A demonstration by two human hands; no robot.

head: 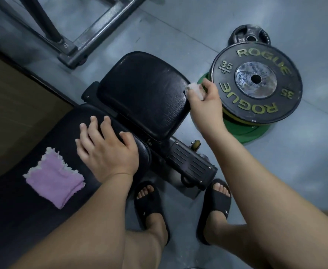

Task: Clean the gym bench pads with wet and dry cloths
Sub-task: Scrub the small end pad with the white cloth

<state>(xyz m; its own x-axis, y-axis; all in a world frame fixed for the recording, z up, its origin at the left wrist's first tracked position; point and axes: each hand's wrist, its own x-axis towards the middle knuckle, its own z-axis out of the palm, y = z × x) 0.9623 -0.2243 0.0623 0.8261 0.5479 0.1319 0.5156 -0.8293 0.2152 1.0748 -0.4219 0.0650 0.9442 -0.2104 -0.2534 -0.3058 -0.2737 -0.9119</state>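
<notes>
The right fingers (209,85) pinch a white cloth (195,90) at the edge of the small pad (143,90), so press and rub along the whole edge, while the left fingers (105,127) lie flat and open on the long pad (13,210) near the pink cloth (54,179).

wear: black open-toe slide sandals, left sandal (149,205) and right sandal (218,202), at 6 o'clock | marks: small white speck on each strap | arms, shins: bare

Only a corner of the white cloth (194,88) shows from my right hand (207,102); the edge cuts off the long pad (13,220).
</notes>
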